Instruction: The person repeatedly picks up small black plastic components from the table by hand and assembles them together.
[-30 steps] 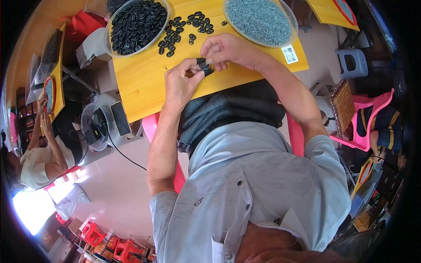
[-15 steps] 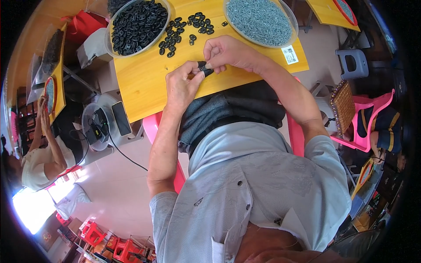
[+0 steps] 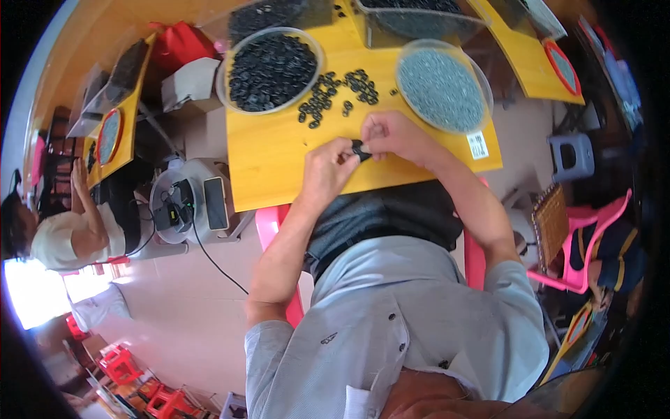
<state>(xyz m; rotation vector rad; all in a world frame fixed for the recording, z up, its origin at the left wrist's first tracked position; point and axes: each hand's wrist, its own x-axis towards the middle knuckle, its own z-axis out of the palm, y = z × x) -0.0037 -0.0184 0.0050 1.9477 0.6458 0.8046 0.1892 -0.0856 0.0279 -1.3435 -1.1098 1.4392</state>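
Observation:
Over the front of the yellow table, my left hand [image 3: 328, 167] pinches a small black plastic piece [image 3: 361, 149] between thumb and fingers. My right hand [image 3: 392, 135] meets it from the other side, its fingertips closed on the same piece. Whether the right fingertips also hold something smaller is hidden. Just beyond my hands lie several loose black oval parts with holes [image 3: 321, 98], scattered in groups. A round clear tub [image 3: 222, 84] heaped with similar black parts stands at the far left. At the far right, another round tub [image 3: 488, 105] holds many grey metal screws.
Clear bins [image 3: 426, 33] of dark parts stand along the table's [image 3: 269, 167] far side. At left, a stool carries a phone [image 3: 216, 202] and a tub with cables [image 3: 162, 220]. A co-worker [image 3: 77, 227] sits further left. A grey stool [image 3: 572, 155] and pink chair [image 3: 593, 237] are right.
The view has shifted, so the table and tubs appear lower and more to the right, with the far bins now visible. My hands stay together at the black plastic piece.

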